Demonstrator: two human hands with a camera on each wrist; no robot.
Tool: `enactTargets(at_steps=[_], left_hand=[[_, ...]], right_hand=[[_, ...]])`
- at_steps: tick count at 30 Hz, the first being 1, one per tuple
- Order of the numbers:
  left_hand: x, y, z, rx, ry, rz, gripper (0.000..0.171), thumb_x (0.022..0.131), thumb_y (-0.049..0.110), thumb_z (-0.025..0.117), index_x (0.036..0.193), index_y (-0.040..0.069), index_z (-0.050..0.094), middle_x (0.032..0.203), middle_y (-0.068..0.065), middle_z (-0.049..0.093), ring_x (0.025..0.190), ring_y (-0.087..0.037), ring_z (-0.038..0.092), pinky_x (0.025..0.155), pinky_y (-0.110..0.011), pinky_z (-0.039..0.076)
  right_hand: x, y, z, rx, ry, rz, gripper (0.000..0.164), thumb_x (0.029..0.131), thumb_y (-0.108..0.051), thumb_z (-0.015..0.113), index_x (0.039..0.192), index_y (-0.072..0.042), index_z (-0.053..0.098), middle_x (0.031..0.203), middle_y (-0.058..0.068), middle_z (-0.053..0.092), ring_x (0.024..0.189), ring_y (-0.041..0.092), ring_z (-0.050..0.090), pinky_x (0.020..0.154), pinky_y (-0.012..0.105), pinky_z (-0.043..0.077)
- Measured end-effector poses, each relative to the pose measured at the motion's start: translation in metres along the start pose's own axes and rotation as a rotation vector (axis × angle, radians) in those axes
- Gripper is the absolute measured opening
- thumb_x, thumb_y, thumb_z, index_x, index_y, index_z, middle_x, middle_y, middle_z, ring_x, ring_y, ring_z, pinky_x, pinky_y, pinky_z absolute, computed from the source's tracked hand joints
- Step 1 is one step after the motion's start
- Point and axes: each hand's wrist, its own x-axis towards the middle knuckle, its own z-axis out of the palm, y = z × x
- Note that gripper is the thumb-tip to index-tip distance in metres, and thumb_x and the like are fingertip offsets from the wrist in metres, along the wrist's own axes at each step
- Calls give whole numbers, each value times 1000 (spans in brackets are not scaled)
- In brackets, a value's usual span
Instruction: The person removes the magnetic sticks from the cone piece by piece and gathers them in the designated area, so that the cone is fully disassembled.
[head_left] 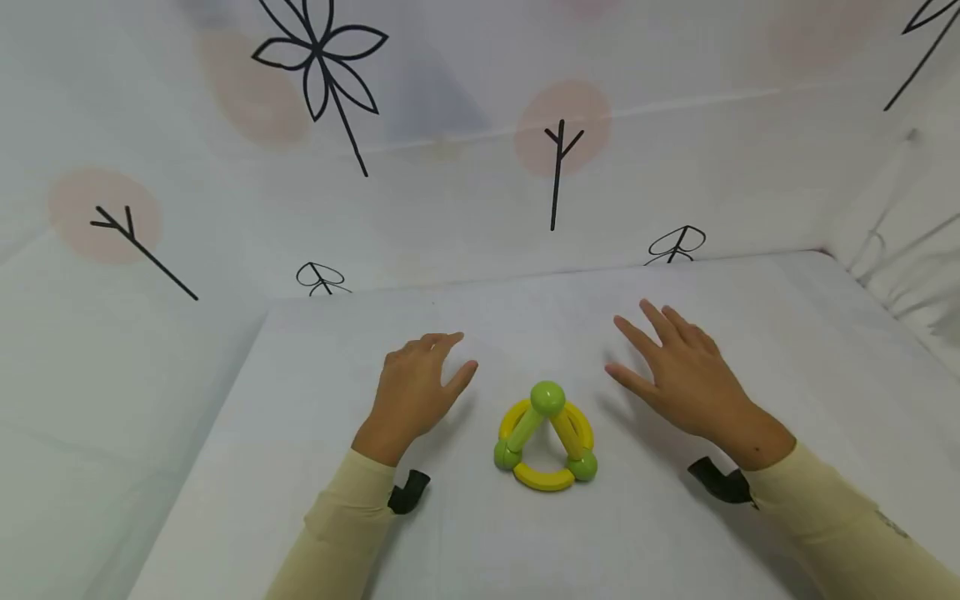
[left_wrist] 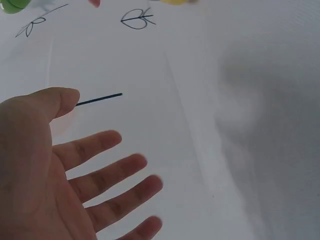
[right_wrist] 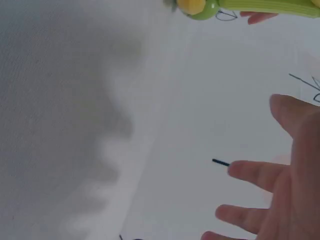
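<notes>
On the white table a small toy frame (head_left: 543, 481) stands between my two hands. Green balls sit at its corners, joined by straight green and yellow bars and curved yellow pieces. To its left, my left hand (head_left: 414, 390) hovers over the table with fingers spread and nothing in them. On the other side my right hand (head_left: 686, 379) is likewise raised, its fingers apart and holding nothing. Part of the toy's green bar (right_wrist: 270, 6) shows at the top of the right wrist view. A bit of green (left_wrist: 15, 5) appears in the left wrist view's top corner.
The white table (head_left: 465, 550) reaches back to a pale cloth wall (head_left: 450, 208) printed with black plant outlines and pink spots. More cloth hangs at the left and right sides. A dark strap piece (head_left: 408, 492) juts from the left cuff, another (head_left: 722, 482) from the right.
</notes>
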Motion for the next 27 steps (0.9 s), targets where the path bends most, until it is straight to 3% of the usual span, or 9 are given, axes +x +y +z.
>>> enactTargets(at_steps=[3, 5, 8, 10, 13, 17, 19, 23, 27], left_hand=[[-4, 5, -6, -144, -55, 72, 44, 101, 43, 55, 140, 24, 58, 138, 1, 62, 124, -24, 61, 100, -48, 49], [-8, 9, -12, -284, -113, 132, 42, 102, 41, 54, 142, 26, 56, 139, 5, 61, 123, -20, 61, 101, -46, 50], [-15, 18, -21, -467, -173, 213, 43, 103, 41, 53, 144, 30, 52, 140, 10, 57, 122, -14, 58, 101, -44, 49], [-18, 24, -23, -524, -179, 256, 44, 102, 43, 54, 144, 30, 51, 135, 11, 59, 117, -13, 58, 98, -42, 49], [-22, 32, -18, -505, -177, 256, 48, 97, 48, 61, 142, 32, 53, 121, 12, 60, 100, -9, 58, 82, -31, 50], [-24, 43, -2, -449, -182, 240, 55, 91, 55, 67, 138, 30, 57, 97, 6, 58, 71, -7, 48, 58, -22, 41], [-24, 48, 5, -459, -172, 242, 56, 89, 56, 69, 136, 26, 59, 85, 4, 56, 62, -6, 42, 53, -20, 36], [-22, 56, 17, -517, -114, 260, 52, 89, 49, 72, 131, 21, 64, 72, 4, 51, 55, -4, 36, 51, -18, 31], [-22, 59, 22, -581, -52, 282, 39, 88, 39, 76, 121, 20, 68, 70, 6, 50, 60, -4, 40, 54, -18, 32]], right_hand=[[-1, -7, -4, 103, 52, -32, 63, 100, -49, 55, 153, -17, 40, 160, 21, 29, 143, 49, 28, 108, 71, 26], [-3, -13, -9, 210, 104, -47, 55, 101, -44, 56, 148, -17, 47, 155, 17, 38, 139, 45, 34, 103, 68, 36], [-7, -24, -16, 366, 245, -100, 38, 100, -29, 60, 136, -15, 60, 133, 10, 56, 121, 30, 51, 88, 47, 52], [-9, -31, -20, 456, 346, -155, 28, 98, -16, 63, 125, -13, 66, 111, 4, 62, 102, 18, 54, 76, 29, 50], [-7, -40, -26, 537, 439, -256, 24, 92, -2, 65, 114, -11, 70, 88, -5, 59, 82, 6, 49, 67, 16, 41], [-4, -52, -30, 603, 405, -317, 25, 92, 0, 64, 113, -13, 71, 81, -10, 54, 73, 3, 47, 64, 17, 40], [-4, -56, -29, 635, 372, -325, 25, 94, -1, 63, 113, -14, 70, 80, -10, 55, 71, 5, 49, 61, 18, 41], [-4, -62, -21, 704, 299, -355, 26, 95, 0, 62, 115, -15, 69, 79, -8, 58, 69, 6, 52, 61, 21, 44], [-3, -63, -14, 771, 160, -401, 28, 96, -2, 61, 119, -16, 67, 81, -5, 61, 70, 8, 58, 64, 22, 48]])
